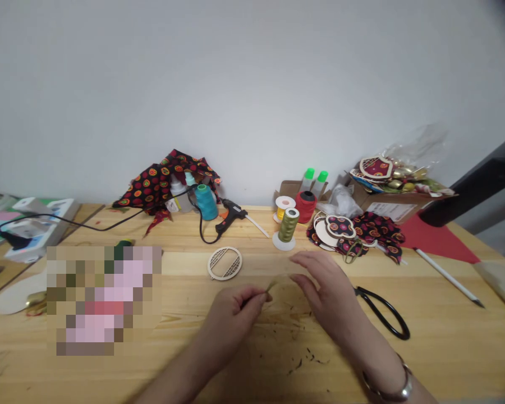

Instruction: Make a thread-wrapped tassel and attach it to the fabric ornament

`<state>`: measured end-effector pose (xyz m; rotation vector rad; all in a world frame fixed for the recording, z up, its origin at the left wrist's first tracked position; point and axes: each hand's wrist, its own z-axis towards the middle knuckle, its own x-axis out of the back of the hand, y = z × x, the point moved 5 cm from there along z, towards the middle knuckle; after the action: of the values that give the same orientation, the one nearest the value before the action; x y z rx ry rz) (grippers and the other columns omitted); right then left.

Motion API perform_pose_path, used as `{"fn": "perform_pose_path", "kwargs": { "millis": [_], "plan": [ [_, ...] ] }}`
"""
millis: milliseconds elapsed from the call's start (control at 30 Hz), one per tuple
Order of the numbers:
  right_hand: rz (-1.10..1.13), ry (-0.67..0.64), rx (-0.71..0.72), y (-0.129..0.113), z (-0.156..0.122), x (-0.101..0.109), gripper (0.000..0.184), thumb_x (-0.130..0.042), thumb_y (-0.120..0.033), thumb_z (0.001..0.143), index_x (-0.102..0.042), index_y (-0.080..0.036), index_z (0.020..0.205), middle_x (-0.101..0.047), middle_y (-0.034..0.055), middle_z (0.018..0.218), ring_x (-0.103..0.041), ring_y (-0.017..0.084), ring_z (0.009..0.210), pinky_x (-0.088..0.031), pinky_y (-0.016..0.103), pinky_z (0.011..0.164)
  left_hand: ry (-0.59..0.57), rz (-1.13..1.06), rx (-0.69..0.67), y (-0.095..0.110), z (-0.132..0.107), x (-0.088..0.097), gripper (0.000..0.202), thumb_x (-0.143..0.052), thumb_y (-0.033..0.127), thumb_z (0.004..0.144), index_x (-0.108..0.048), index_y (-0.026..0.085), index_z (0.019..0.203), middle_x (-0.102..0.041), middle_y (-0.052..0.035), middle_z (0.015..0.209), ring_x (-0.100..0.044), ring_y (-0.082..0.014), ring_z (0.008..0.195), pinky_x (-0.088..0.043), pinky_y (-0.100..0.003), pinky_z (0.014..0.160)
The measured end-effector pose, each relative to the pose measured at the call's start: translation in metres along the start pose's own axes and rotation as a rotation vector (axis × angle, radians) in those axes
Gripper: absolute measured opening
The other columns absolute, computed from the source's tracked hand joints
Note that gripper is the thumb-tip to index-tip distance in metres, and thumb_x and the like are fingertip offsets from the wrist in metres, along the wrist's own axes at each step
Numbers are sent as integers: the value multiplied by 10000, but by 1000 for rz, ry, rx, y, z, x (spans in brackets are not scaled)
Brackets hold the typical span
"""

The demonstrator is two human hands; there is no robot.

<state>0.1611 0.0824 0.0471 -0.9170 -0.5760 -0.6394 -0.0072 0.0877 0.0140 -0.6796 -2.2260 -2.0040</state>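
My left hand (244, 306) is closed in a pinch, with the end of an olive-green thread (271, 287) poking out past the thumb and fingertip. Just to the right, my right hand (326, 294) hovers with its thumb and forefinger apart, close to the loose end; whether it touches a strand is too blurred to tell. A spool of olive-green thread (289, 225) stands behind the hands. Beyond my left hand lies an oval wooden frame with lattice cut-outs (224, 264). Black-handled scissors (382, 314) lie beside my right wrist, their blades hidden.
A glue gun (231, 216) with its cord, a teal thread cone (206, 202) and patterned fabric (151, 182) sit at the back. Red thread (306, 206), fabric-covered pieces (340, 227) and a cardboard box (389, 205) are at right, near a white pencil (448, 276). A blurred patch covers the left.
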Motion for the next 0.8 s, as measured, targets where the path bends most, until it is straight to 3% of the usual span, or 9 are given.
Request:
{"fn": "perform_pose_path", "kwargs": {
  "millis": [67,133,200,400,600,700,800],
  "plan": [
    [-90,27,8,-7,-8,1,113,-529,-149,846,-622,-179,903,-640,80,881,-557,217,854,-418,361,772,68,-2,6,2,2,9,210,-552,288,764,-731,184,732,-613,12,573,-514,-153,576,-369,-237,555],
    [-65,-138,35,-16,-21,-14,129,-525,-124,843,-621,-192,791,-622,43,754,-546,190,745,-414,313,676,115,29,8,7,5,19,223,-551,315,769,-729,183,748,-589,21,524,-498,-149,530,-349,-239,517],
    [-27,-287,67,-25,-35,-35,153,-553,-74,811,-612,-195,738,-607,22,720,-534,174,713,-399,278,620,172,64,-73,16,7,29,202,-549,282,776,-720,187,726,-655,7,620,-558,-165,626,-386,-246,588],
    [-199,-327,149,-32,-52,-81,168,-592,-17,763,-577,-185,755,-578,27,765,-484,190,742,-373,301,640,290,225,-315,34,8,43,196,-529,259,817,-718,207,808,-702,-15,740,-605,-180,696,-416,-256,636],
    [-305,-339,261,-36,-48,-88,137,-617,-46,741,-571,-174,719,-590,53,753,-479,207,717,-368,321,606,261,221,-284,22,7,41,190,-518,264,831,-692,214,772,-686,-9,713,-601,-174,680,-411,-250,632],
    [-102,-266,126,-24,-41,-71,181,-543,-13,760,-564,-173,679,-590,42,714,-496,187,709,-395,302,629,275,156,-214,16,6,44,176,-543,285,812,-699,214,768,-678,-9,705,-594,-183,692,-400,-252,626],
    [282,-210,-239,1,-36,-47,152,-499,-81,799,-566,-180,705,-602,27,741,-537,166,731,-425,285,659,282,43,-99,7,5,45,165,-583,309,780,-704,197,775,-632,2,622,-545,-158,616,-375,-236,570]
  ]
}}
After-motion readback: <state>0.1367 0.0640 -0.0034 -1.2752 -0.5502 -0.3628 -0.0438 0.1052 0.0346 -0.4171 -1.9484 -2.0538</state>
